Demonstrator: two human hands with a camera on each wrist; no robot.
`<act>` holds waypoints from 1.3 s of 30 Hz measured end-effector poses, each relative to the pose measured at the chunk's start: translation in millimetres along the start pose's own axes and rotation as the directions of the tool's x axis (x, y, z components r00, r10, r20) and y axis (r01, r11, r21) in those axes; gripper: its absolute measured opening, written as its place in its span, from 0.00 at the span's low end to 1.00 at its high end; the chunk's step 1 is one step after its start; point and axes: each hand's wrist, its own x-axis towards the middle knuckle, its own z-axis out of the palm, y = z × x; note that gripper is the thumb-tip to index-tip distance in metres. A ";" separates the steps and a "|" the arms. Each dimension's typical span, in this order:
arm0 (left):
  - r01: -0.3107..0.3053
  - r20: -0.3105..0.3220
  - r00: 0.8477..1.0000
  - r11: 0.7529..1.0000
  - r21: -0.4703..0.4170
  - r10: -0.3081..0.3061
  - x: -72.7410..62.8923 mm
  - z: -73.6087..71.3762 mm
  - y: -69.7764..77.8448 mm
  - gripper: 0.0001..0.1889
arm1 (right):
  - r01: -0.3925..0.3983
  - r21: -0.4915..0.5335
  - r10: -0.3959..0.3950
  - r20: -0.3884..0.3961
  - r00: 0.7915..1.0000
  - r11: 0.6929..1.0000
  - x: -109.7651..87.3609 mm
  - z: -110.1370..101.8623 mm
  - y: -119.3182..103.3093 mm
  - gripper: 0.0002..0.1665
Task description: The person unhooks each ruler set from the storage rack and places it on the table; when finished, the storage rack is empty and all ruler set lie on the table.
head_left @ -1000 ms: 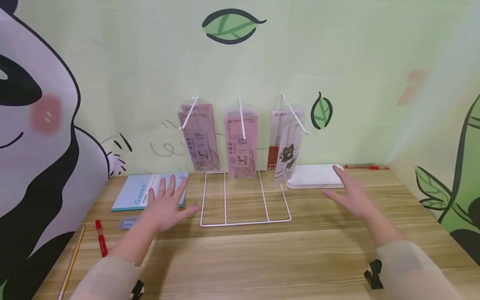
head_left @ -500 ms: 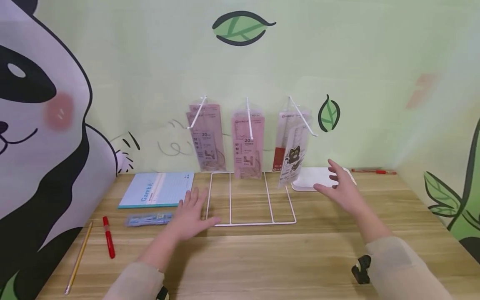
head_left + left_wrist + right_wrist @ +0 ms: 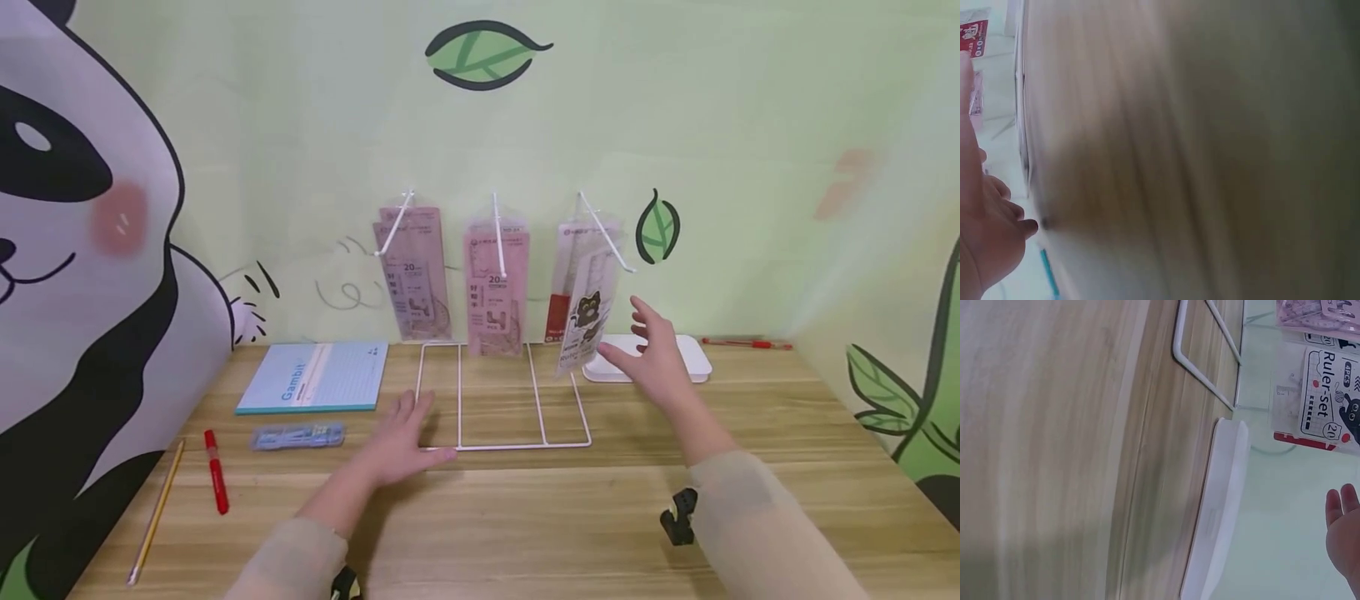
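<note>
One wall (image 3: 750,167), printed with a panda and leaves, rises behind one wood-grain surface (image 3: 540,533). Toward the far side of the surface stands one white rack (image 3: 502,447), bearing three prongs (image 3: 500,242). One notebook (image 3: 345,379) lies to its left and one white box (image 3: 693,364) to its right. Packs (image 3: 497,292) hang on all three prongs, at least two on each; overlap hides the exact number. One pencil (image 3: 156,510) lies at the left of the surface, one pen pack (image 3: 297,437) just in front of the notebook. There are two red pens (image 3: 216,472), one beside the pencil, the other near the wall at far right.

Two bare hands reach in, both released and gripping nothing. The left hand (image 3: 397,446) has its fingers extended and thumb apart, at the rack's near left corner; whether it touches the wire cannot be told. The right hand (image 3: 656,358) is half spread, fingers slightly bent, its thumb tip close by the right prong's front pack; contact is unclear.

The rack's base is a flat wire rectangle with two crossbars. The left and middle packs are pinkish, marked "20"; the right front one is clear and white, reads "Ruler-set", shows a black cat and hangs tilted.
</note>
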 end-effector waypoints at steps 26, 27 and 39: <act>0.131 -0.156 0.980 0.991 0.040 -0.124 6.5 24.3 -7.2 0.48 | -0.056 0.126 0.063 -0.052 0.997 0.990 18.5 8.4 -3.7 0.56; 0.140 -0.157 0.979 0.989 0.047 -0.131 6.6 24.3 -7.0 0.48 | -0.057 0.131 0.065 -0.053 0.997 0.990 18.8 9.1 -3.9 0.56; 0.151 -0.177 0.974 0.987 0.049 -0.140 5.5 23.7 -7.7 0.50 | -0.002 0.214 0.016 -0.066 0.998 0.977 26.8 23.9 -10.1 0.55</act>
